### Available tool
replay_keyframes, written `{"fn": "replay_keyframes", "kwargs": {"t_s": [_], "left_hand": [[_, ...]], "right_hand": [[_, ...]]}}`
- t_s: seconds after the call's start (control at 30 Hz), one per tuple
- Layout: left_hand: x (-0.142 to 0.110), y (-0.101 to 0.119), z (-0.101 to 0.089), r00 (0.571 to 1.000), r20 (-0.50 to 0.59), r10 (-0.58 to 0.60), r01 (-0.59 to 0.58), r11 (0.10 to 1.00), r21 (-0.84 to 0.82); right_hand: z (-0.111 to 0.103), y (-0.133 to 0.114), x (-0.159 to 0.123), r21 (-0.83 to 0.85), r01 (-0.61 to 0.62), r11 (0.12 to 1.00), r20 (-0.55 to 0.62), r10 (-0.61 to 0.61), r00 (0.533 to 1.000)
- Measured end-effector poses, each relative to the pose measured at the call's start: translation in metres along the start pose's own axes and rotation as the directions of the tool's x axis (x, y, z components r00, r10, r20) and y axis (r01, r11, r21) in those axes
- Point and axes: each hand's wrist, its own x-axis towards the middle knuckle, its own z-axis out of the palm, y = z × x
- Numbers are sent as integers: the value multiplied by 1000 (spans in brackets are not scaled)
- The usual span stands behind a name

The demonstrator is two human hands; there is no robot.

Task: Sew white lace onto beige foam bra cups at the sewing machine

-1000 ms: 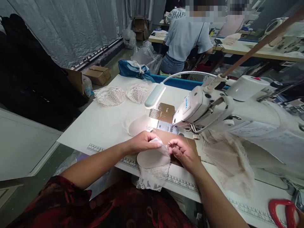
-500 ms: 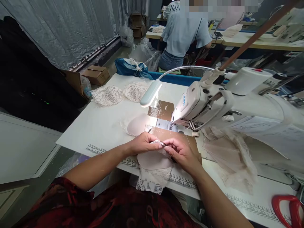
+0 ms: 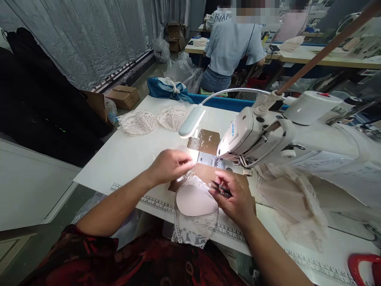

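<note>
Just left of the right grip (image 3: 234, 197), snug round dark snips (image 3: 224, 190), the lace-edged cup (image 3: 195, 200); left grip (image 3: 169, 167), hold unclear.

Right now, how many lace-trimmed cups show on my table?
3: one lace cup far left on the table, another lace cup beside it, one padded cup at the near edge. Your left hand may hide more.

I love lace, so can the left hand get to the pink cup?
Probably yes: the left hand is close and nothing seems in the way to the pink cup. The right hand, with a dark tool, is on the other side.
</note>
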Motion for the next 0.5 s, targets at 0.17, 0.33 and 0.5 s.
{"fn": "replay_keyframes", "kwargs": {"t_s": [0.17, 0.33, 0.5], "left_hand": [[32, -38, -1, 972, -7, -234, 233, 963, 135], [30, -47, 10, 944, 158, -292, 299, 954, -23], [19, -41, 10, 955, 231, -184, 254, 913, -320]], "right_hand": [[9, -14, 3, -115, 417, 902, 472, -319, 822], [-13, -5, 6, -370, 218, 903, 510, 2, 860], [-29, -10, 18, -161, -123, 979, 365, 175, 914]]}}
